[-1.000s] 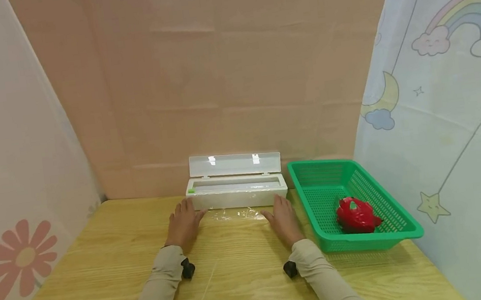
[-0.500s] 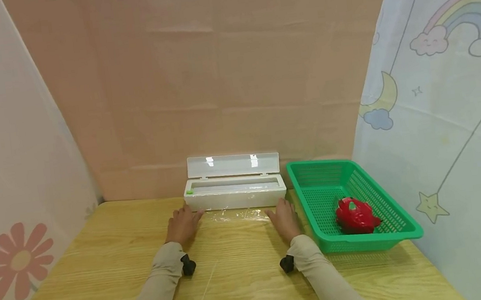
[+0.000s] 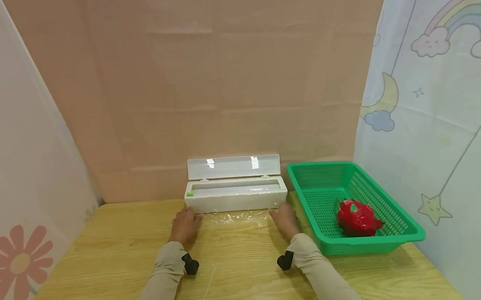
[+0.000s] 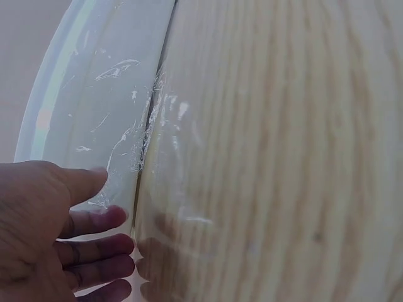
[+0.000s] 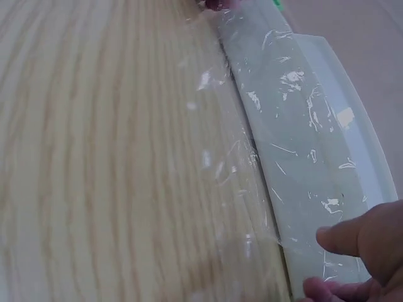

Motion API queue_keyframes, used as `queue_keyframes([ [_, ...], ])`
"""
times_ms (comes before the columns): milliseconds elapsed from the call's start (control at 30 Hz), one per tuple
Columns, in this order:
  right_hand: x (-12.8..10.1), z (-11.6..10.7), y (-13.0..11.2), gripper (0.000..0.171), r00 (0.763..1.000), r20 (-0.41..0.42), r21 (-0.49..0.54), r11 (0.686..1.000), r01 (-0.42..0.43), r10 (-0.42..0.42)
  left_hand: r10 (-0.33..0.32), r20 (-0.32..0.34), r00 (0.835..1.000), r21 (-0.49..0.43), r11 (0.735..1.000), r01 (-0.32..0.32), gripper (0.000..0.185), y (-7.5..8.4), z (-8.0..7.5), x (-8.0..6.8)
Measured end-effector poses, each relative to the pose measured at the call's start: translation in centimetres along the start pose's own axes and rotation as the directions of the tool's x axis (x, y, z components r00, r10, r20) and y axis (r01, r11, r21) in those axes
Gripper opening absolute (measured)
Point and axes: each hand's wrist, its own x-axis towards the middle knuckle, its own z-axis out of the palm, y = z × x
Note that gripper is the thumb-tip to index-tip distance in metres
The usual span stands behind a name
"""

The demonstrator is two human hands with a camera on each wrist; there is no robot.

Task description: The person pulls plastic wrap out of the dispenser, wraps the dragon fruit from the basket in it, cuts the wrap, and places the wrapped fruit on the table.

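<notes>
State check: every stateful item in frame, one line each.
dispenser box: lid open, standing upright at the back
cling film: pulled out of the box, lying on the table
green basket: upright, holds one red wrapped item
left hand: open, fingers flat on the film's left end
right hand: open, fingers flat on the film's right end

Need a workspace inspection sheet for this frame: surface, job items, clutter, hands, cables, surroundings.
Surface: wooden table, light grain.
Job's things: white dispenser box, lid up; cling film drawn out over its front onto the table.
Clutter: green basket right of the box, red item inside.
Hands: left hand and right hand at the film's two ends, fingers fairly straight.
Cables: nothing seen.
Surroundings: pink backdrop, printed cloth panels either side.
</notes>
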Motion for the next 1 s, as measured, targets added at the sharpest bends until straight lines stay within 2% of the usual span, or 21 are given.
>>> queue_keyframes([
  [133,0.4,0.3,0.5,0.032,0.999,-0.007,0.128,0.991,-0.043,0.045,0.009,-0.025,1.000,-0.021,1.000,-0.009,0.026,0.1,-0.1,0.0],
  [267,0.5,0.2,0.7,0.035,0.999,-0.003,0.170,0.985,-0.031,0.032,0.001,-0.031,1.000,0.011,1.000,-0.001,0.025,0.2,-0.1,0.4],
  [500,0.2,-0.6,1.3,0.015,1.000,-0.010,0.125,0.992,0.005,-0.003,-0.002,-0.040,0.999,0.035,0.999,0.004,0.029,1.2,-0.4,0.1],
  [733,0.3,-1.3,1.8,0.032,0.995,0.071,0.178,0.982,0.058,-0.071,0.007,-0.064,0.998,0.014,1.000,-0.007,0.026,1.5,-0.6,0.5],
  [833,0.2,-1.4,1.9,0.034,0.991,0.086,0.180,0.980,0.085,-0.102,0.017,-0.068,0.998,0.020,1.000,-0.015,0.025,1.5,-0.6,0.5],
  [1000,0.3,-1.7,2.2,0.033,0.986,0.129,0.146,0.986,0.083,-0.102,0.011,-0.059,0.998,0.030,0.999,-0.010,0.022,1.6,-0.8,0.4],
])
